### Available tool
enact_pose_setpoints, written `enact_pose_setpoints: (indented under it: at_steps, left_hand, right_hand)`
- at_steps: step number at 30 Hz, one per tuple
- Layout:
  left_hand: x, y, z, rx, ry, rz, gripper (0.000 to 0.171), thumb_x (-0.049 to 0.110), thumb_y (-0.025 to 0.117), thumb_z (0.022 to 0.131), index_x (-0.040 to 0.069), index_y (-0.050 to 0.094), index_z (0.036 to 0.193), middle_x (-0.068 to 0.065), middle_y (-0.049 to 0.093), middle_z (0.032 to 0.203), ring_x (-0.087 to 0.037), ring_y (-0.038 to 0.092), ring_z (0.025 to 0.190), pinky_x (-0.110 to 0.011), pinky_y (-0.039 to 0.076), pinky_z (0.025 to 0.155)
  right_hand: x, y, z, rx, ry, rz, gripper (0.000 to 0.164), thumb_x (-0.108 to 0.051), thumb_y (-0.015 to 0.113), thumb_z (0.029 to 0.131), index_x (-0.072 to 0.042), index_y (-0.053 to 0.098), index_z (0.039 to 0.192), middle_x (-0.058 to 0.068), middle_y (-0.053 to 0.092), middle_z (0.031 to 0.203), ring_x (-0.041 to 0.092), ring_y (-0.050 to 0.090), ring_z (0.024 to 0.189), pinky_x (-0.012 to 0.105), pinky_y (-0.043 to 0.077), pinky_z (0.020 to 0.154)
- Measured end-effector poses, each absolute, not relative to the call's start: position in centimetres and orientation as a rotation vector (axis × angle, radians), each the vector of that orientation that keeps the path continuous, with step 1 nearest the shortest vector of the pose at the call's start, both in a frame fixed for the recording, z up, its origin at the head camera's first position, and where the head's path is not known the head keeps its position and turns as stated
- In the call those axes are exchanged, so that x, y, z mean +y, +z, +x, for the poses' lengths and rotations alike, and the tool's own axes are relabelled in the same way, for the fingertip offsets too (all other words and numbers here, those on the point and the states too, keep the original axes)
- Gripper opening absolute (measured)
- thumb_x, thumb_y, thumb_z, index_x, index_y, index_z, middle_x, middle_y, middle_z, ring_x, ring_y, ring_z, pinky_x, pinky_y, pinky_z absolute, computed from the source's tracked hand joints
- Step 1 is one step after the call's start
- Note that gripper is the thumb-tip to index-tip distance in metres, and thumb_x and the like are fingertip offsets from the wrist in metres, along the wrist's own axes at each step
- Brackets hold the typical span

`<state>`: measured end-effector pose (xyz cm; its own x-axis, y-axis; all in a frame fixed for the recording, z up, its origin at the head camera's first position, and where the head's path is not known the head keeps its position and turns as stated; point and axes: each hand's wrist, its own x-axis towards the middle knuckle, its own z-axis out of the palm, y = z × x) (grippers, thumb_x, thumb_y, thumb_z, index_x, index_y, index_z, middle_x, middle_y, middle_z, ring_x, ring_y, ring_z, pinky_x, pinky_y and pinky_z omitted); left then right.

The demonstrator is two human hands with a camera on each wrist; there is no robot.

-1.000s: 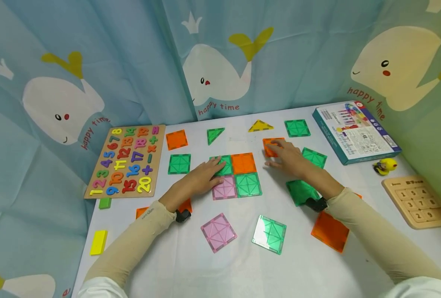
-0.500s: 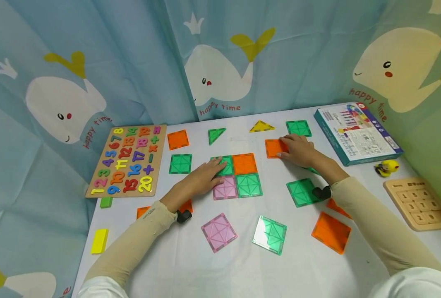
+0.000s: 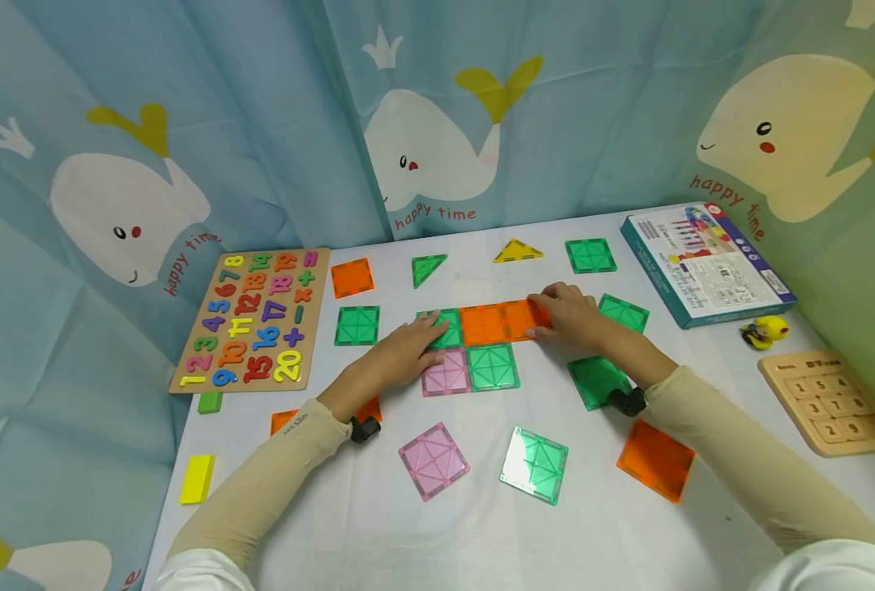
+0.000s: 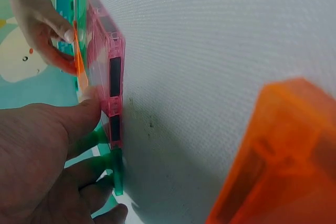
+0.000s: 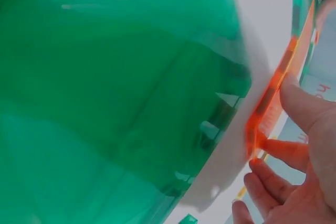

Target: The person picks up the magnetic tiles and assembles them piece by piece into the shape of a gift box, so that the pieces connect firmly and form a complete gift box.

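Four-part block of magnetic tiles: a green tile [image 3: 450,328] and an orange tile [image 3: 483,325] at the back, a pink tile [image 3: 446,372] and another green tile [image 3: 492,367] in front. My left hand [image 3: 404,349] rests on its left side, fingers extended over the back green tile, thumb by the pink one. My right hand [image 3: 574,322] pinches a second orange tile [image 3: 517,318] by its right end. That tile lies against the block's orange tile, in line with it. In the right wrist view, thumb and fingers hold the orange tile's edge [image 5: 270,95].
Loose tiles surround the block, including a pink square [image 3: 434,461], a green square [image 3: 534,465] and an orange square [image 3: 656,460]. A number board [image 3: 249,320] lies left. A boxed set [image 3: 707,263], a yellow figurine [image 3: 765,330] and a wooden number puzzle [image 3: 831,400] stand right.
My right hand has taken hold of the separate orange tile and brought it left and nearer, up against the block. My left hand has stayed in place.
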<state>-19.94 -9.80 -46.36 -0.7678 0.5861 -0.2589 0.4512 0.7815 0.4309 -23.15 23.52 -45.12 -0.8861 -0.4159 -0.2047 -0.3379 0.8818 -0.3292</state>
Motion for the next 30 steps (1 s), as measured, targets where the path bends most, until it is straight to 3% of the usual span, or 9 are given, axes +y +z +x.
enact_pose_setpoints:
  at_steps: [6,16,26,30]
  left_hand:
    - [-9.7,-46.4,-19.9,2.593,0.489,0.786,0.068,0.037,0.054,0.111,0.014,0.028,0.168,-0.011,0.016,0.176,-0.03,0.014,0.164,-0.051,0.017,0.132]
    - [-9.9,-46.4,-19.9,2.588,0.508,0.795,0.068,0.036,0.054,0.111,0.013,0.027,0.168,-0.012,0.015,0.177,-0.031,0.013,0.164,-0.052,0.015,0.132]
    - [-9.9,-46.9,-20.0,2.607,0.49,0.794,0.068,0.038,0.054,0.11,0.013,0.028,0.168,-0.011,0.017,0.176,-0.03,0.014,0.164,-0.048,0.012,0.133]
    - [-9.8,-46.9,-20.0,2.606,0.482,0.793,0.068,0.039,0.053,0.11,0.014,0.028,0.168,-0.01,0.016,0.177,-0.029,0.014,0.164,-0.045,0.014,0.133]
  right_hand:
    - [23.1,-45.4,-22.7,2.805,-0.397,-0.541,0.069,-0.033,0.071,0.103,0.001,0.045,0.158,0.03,0.041,0.151,0.049,0.038,0.135,0.061,0.039,0.099]
    - [25.5,-43.8,-21.2,2.839,-0.548,-0.545,0.064,-0.03,0.069,0.104,0.004,0.046,0.154,0.037,0.044,0.148,0.055,0.043,0.132,0.074,0.04,0.107]
    - [29.9,-42.4,-17.2,2.702,-0.6,-0.346,0.067,-0.044,0.058,0.109,0.009,0.049,0.148,0.037,0.048,0.145,0.053,0.049,0.129,0.074,0.043,0.106]
    - [30.5,-42.8,-14.8,2.715,-0.49,-0.295,0.074,-0.049,0.061,0.106,0.014,0.051,0.142,0.039,0.051,0.134,0.054,0.054,0.118,0.074,0.048,0.097]
